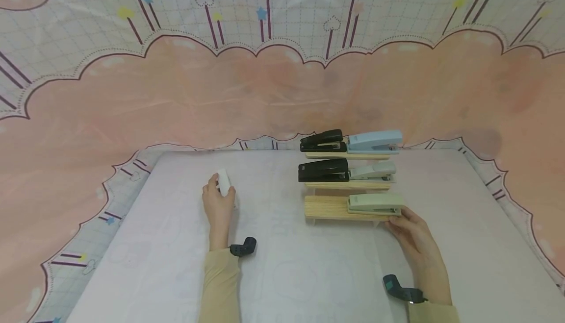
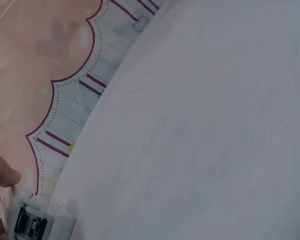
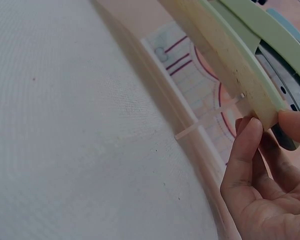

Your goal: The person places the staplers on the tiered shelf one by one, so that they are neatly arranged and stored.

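Observation:
In the head view my left hand grips a white stapler over the left part of the table. Its end, with a dark and metal opening, shows at the lower left of the left wrist view. My right hand holds the right end of a light green stapler, which lies on the front wooden shelf of a tiered rack. In the right wrist view, the thumb touches the stapler's base end, and a fingertip meets the board's corner.
Behind, the middle shelf bears a black stapler and a pale grey-green stapler. The back shelf bears another black stapler and a light blue stapler. A white table lies beneath; patterned cloth hangs behind.

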A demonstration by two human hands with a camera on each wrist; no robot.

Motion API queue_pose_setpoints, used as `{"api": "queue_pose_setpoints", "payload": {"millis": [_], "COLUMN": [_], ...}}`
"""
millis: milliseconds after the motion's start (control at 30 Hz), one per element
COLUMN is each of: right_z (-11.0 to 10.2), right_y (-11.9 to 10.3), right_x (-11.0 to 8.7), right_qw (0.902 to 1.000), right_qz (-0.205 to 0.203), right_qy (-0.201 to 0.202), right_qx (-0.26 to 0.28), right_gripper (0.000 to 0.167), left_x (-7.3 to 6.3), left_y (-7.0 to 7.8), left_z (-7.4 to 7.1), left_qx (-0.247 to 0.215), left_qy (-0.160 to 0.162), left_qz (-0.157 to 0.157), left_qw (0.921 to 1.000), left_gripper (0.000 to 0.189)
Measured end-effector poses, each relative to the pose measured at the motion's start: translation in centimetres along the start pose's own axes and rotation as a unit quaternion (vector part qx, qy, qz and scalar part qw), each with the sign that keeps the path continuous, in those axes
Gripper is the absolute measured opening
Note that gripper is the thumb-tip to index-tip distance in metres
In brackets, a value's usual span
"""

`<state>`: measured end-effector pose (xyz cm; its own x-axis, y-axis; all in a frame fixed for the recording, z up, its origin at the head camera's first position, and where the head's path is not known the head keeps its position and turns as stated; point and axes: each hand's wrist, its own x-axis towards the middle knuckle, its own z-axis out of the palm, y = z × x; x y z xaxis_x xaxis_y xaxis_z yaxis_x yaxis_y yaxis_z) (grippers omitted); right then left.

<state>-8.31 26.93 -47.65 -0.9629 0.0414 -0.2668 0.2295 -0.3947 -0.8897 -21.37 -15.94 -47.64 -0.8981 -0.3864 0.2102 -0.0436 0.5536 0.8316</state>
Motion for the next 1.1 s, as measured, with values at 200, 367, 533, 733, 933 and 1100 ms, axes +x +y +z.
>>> {"api": "queue_pose_setpoints", "payload": {"millis": [200,367,533,733,933,1100], "right_z": [-0.08,-0.21,-0.09,-0.08,-0.14,-0.32], "right_y": [0.10,0.37,0.20,0.10,0.16,0.37], "right_x": [0.12,0.25,0.31,0.29,0.29,0.35], "right_qw": [0.9997,0.9983,0.9991,0.9991,0.9990,0.9986], "right_qz": [-0.018,-0.047,-0.037,-0.034,-0.036,-0.042], "right_qy": [-0.011,-0.030,-0.019,-0.024,-0.025,-0.025], "right_qx": [0.008,0.019,-0.007,-0.007,-0.010,-0.021], "right_gripper": [0.065,0.046,0.071,0.073,0.074,0.074], "left_x": [-0.13,-0.29,-0.32,-0.15,-0.21,-0.42], "left_y": [-0.05,-0.01,0.13,-0.02,0.07,0.23], "left_z": [0.02,-0.08,-0.25,-0.20,-0.30,-0.41], "left_qx": [-0.012,-0.004,-0.003,-0.005,-0.005,-0.009], "left_qy": [-0.005,-0.010,-0.015,-0.014,-0.013,-0.014], "left_qz": [-0.015,-0.020,-0.022,-0.026,-0.028,-0.029], "left_qw": [0.9998,0.9998,0.9996,0.9995,0.9995,0.9994], "left_gripper": [0.059,0.061,0.063,0.062,0.060,0.061]}}
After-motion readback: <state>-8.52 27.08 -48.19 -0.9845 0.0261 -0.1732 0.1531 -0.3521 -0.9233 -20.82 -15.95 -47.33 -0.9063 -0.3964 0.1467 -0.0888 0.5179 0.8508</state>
